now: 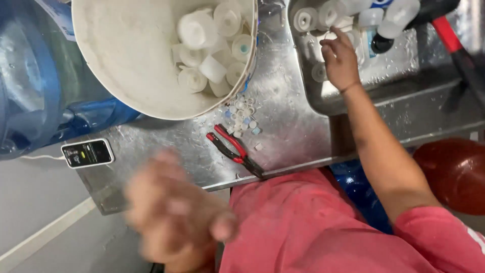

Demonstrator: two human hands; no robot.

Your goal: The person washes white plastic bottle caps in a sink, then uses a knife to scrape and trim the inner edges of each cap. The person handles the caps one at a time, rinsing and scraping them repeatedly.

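My right hand (339, 60) reaches into a steel sink (404, 96). Its fingertips rest among white plastic caps and small bottles (323, 17) lying there, and I cannot make out whether it grips one. My left hand (174, 217) is low in front of the steel counter (288, 121). It is blurred by motion, with fingers curled and nothing visible in it. A large white bucket (126, 60) stands on the counter with several white caps (212, 45) inside. Beside it lie red-handled pliers (235, 150) and a small pile of tiny plastic bits (242, 114).
A dark phone (87, 153) with a white cable lies at the counter's edge. A big blue water jug (35, 91) stands beside the bucket. A red and black handle (457, 48) crosses the sink's corner. A dark red round container (454, 174) sits below the counter.
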